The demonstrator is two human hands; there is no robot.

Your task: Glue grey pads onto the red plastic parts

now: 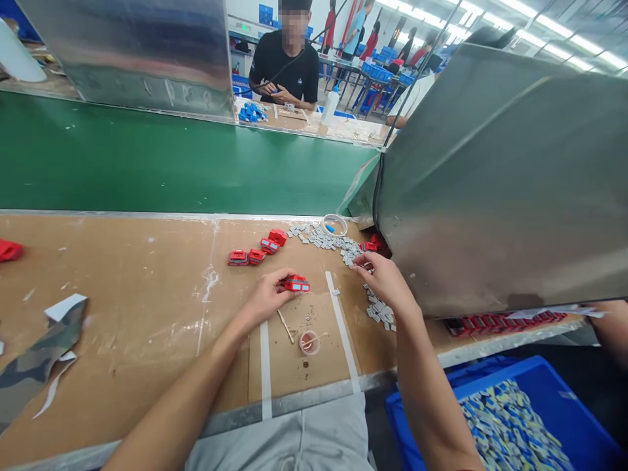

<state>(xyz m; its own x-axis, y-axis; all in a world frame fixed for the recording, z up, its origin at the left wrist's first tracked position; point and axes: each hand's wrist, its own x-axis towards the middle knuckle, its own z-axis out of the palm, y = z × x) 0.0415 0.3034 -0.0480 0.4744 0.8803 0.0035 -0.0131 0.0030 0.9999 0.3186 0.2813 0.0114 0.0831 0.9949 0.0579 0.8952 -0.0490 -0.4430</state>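
Note:
A small red toy vehicle [297, 283] with pale blue windows is gripped between the thumb and fingers of my left hand [269, 296], just above the taped cardboard. My right hand [381, 273] is at the pile of small flat grey pieces [321, 237], its thumb and fingertips pinched together; what lies between them is too small to make out. More grey pieces [380, 311] lie beneath my right wrist. Below the held vehicle stands a small clear cup [309, 343] with brownish contents and a thin stick in it. A cotton swab [286, 326] lies to its left.
Several red toy vehicles [238, 258] stand beyond my left hand. A white tape roll [334, 226] rests on the grey pieces. Metal panels [505, 190] flank the green belt [186, 170]. A blue crate [544, 373] is below right. A co-worker [287, 65] sits across.

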